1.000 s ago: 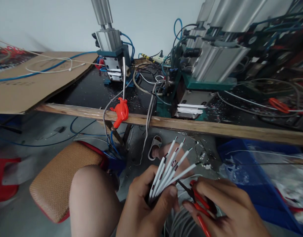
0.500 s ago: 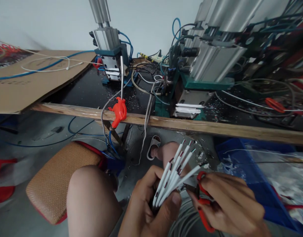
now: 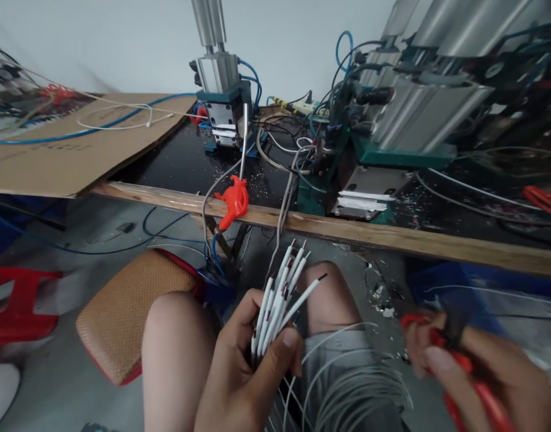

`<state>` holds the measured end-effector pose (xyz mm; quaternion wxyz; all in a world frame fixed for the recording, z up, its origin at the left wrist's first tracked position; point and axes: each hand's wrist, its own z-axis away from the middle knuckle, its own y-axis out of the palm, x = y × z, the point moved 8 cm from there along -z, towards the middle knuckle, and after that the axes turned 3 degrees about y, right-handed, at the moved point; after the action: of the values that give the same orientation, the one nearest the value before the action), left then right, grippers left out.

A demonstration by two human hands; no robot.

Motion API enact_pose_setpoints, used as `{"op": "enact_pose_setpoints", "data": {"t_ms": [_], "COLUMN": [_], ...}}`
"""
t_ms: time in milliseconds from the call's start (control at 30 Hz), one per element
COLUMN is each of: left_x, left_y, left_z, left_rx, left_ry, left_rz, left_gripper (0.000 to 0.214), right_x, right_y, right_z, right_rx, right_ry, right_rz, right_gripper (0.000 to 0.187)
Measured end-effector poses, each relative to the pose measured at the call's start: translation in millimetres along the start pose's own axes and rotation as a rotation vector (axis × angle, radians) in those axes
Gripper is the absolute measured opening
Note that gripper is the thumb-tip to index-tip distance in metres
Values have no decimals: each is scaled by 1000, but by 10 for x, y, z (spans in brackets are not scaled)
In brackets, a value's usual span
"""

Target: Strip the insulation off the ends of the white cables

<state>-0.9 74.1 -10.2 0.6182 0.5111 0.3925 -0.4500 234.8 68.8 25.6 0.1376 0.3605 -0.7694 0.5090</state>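
- Far left, a red plastic stool (image 3: 21, 309) was on the floor, cut off by the edge of the view. Above it a big sheet of cardboard (image 3: 72, 162) covered that end of the bench.
- Next up, a woven-top seat (image 3: 135, 312), right beside the person's knee.
- Behind that, a small press (image 3: 217, 78) sat on the bench, with an orange air gun (image 3: 234, 201) at the wooden front edge.
- Left hand (image 3: 241, 369): wrapped snugly around a bunch of white cables (image 3: 273, 315), thumb across the near side. The bunch pointed up and away, held over the lap, with one cable splayed off to the right.
- Just right of it, a loose coil of thin grey wire (image 3: 360, 390) around the lap.
- Bigger press (image 3: 405, 120) on the bench behind, blue bin (image 3: 441, 279) below.
- Right hand (image 3: 509, 366): pretty blurry, but gripping a red-handled tool (image 3: 486, 399), well apart from the cables.
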Motion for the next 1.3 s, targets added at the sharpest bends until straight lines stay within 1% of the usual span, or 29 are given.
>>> {"op": "enact_pose_setpoints", "data": {"t_ms": [100, 200, 300, 400, 467, 500, 567, 600, 667, 700, 733, 800, 833, 867, 900, 933, 967, 1000, 1033, 1067, 1100, 1133, 1167, 1200, 1233, 1267, 1300], "left_x": [12, 8, -1, -7, -14, -20, -34, -42, -56, -60, -62, -72, -84, -99, -114, -127, -138, -151, -166, -185, -208, -234, -256, -278, -300, -323, -347], "left_y": [22, 24, 24, 20, 14, 10, 9, 12, 19, 24, 24, 15, 15, 17, 24, 40, 60, 83, 111, 153, 203, 253, 294, 325, 348, 366, 385], "left_z": [15, 22, 22, 13, 0, -9, -27, -34, -41, -38, -32, -13, 1, 16, 32, 48, 65, 81, 98, 117, 141, 172, 210, 255, 304, 357, 411], "left_rx": [18, 34, 49, 65, 71, 72, 84, 94, 115, 125, 128, 104, 85, 63, 39, 21, 6, -7, -14, -1, 26, 55, 76, 82, 76, 62, 50], "left_ry": [-17, -17, -7, 2, 10, 15, 25, 29, 35, 36, 34, 35, 42, 53, 63, 72, 78, 85, 95, 110, 128, 151, 170, 189, 209, 233, 258], "left_rz": [16, 29, 50, 41, 21, 11, -6, -14, -44, -65, -83, -94, -86, -73, -60, -50, -44, -42, -42, -50, -70, -97, -126, -152, -175, -194, -209], "left_gripper": [31, 27, 23, 23, 23, 24, 25, 27, 29, 30, 30, 27, 26, 25, 25, 24, 25, 25, 24, 24, 24, 23, 23, 22, 22, 21, 20], "right_x": [353, 522, 581, 594, 577, 548, 427, 321, 29, -157, -320, -595, -669, -689, -655, -562, -420, -253, -48, 153, 340, 524, 695, 808, 898, 946, 962], "right_y": [193, 334, 458, 538, 552, 529, 401, 282, -74, -276, -512, -865, -990, -1103, -1177, -1195, -1145, -1014, -810, -502, -142, 119, 228, 310, 397, 424, 426], "right_z": [-48, -91, -105, -81, -52, -47, -90, -156, -391, -554, -733, -1104, -1255, -1356, -1395, -1370, -1280, -1139, -954, -746, -518, -311, -158, -36, 58, 121, 163], "right_rx": [71, 93, 142, 184, 201, 193, 146, 96, -50, -98, -173, -159, -121, -115, -123, -139, -155, -142, -108, 20, 212, 283, 189, 106, 91, 61, 60], "right_ry": [-70, -100, -106, -93, -89, -87, -85, -71, -11, 47, 88, 101, 73, 44, 20, -8, -37, -56, -95, -128, -126, -113, -127, -120, -116, -109, -97], "right_rz": [-23, -13, -30, -29, -22, -12, 56, 128, 345, 464, 593, 658, 649, 630, 609, 583, 555, 499, 431, 316, 78, -119, -277, -394, -477, -524, -549], "right_gripper": [18, 16, 19, 13, 10, 13, 23, 28, 35, 41, 50, 63, 69, 73, 75, 76, 72, 64, 50, 36, 26, 21, 24, 23, 19, 17, 15]}}
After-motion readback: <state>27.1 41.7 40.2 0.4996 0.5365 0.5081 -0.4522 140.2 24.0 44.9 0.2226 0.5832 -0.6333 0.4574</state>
